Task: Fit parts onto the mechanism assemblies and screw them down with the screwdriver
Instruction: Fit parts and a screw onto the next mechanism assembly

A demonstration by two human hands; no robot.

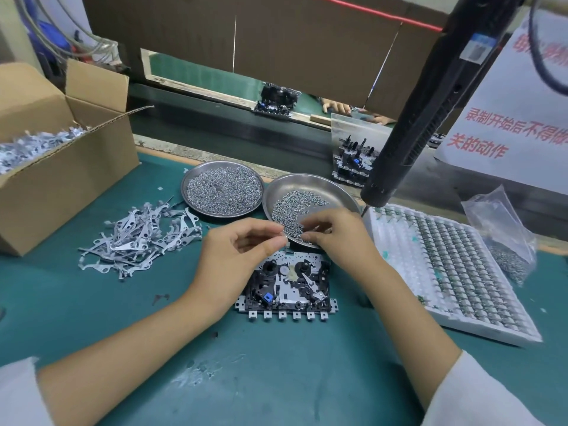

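Hands: left hand (242, 256) fingertips pinched together, contents unclear; right hand (335, 232) fingers curled picking in screw dish (335, 187), mechanism assembly (289, 284) below them.

Left hand (242, 250) and right hand (335, 232) — fingers curled, tips nearly meeting.

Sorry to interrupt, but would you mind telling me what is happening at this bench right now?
A person is assembling a small mechanism assembly lying on the green mat. Both hands hover just above it: the right hand reaches into the nearer metal dish of screws, while the left hand has its fingertips pinched together beside it. The electric screwdriver hangs untouched above a white tray.
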